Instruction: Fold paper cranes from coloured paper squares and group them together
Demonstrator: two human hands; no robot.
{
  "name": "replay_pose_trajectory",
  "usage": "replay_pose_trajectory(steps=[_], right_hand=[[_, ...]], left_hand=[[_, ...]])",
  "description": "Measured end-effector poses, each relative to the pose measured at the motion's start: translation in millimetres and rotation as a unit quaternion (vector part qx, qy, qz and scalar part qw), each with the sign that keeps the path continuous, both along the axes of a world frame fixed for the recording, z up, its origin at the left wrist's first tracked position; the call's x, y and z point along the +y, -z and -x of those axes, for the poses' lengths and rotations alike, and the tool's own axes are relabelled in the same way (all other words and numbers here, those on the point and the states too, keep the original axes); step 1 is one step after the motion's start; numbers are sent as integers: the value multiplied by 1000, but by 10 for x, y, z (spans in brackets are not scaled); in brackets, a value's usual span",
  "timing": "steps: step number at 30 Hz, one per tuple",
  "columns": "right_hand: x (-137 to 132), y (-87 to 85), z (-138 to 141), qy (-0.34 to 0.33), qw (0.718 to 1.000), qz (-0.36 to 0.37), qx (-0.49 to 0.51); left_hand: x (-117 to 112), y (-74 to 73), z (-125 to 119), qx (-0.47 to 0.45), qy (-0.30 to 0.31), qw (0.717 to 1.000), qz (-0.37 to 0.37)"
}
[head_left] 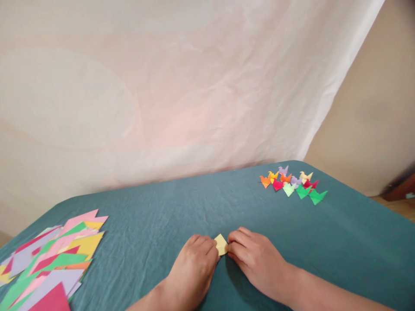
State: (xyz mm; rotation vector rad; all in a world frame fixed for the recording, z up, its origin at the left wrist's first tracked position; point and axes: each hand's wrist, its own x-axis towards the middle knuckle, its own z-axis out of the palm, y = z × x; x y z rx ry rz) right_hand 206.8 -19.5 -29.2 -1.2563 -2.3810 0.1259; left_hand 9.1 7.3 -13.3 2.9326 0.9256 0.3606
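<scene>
A small folded piece of pale yellow paper (221, 244) lies between my two hands, low in the middle of the view, with one corner pointing away from me. My left hand (196, 263) grips its left side, fingers curled over and covering that edge. On the opposite side, my right hand (257, 261) pinches the right corner between thumb and fingers. The lower part of the paper is partly hidden by the fingers.
Loose coloured paper sheets (48, 263) lie in an overlapping pile at the left. Several small folded paper birds (288, 183) sit grouped at the back right of the table with its dark green cloth (155, 216). Behind hangs a pale sheet (181, 86).
</scene>
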Motion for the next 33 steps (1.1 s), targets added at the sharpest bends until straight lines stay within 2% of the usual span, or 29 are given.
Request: replay_pose_trajectory(steps=[6, 12, 22, 33], right_hand=[[6, 39, 37, 18, 999, 22, 30], [42, 89, 23, 30, 996, 35, 77], [55, 27, 63, 65, 987, 79, 127], [78, 67, 107, 88, 987, 82, 103]], left_hand=[[4, 9, 18, -99, -58, 992, 51], [64, 17, 26, -144, -109, 976, 119], [88, -28, 14, -137, -135, 970, 149], [82, -41, 5, -107, -144, 972, 151]])
